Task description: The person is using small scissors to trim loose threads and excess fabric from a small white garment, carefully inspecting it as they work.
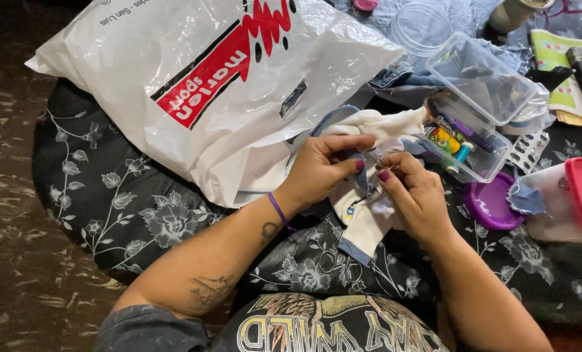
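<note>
My left hand point(323, 168) and my right hand point(416, 195) meet over a white garment point(369, 221) with blue-grey trim, lying on a dark floral cloth point(141, 208). Both hands pinch the fabric between thumb and fingers, fingertips almost touching. A thin needle or pin seems to sit between them, too small to be sure. A purple band circles my left wrist.
A large white plastic bag point(212, 85) with a red stripe lies at upper left. A clear box point(473, 124) with thread spools and an open lid stands right of my hands. A purple lid point(489, 205), a blister pack point(528, 151) and a pink-lidded container point(574, 199) lie further right.
</note>
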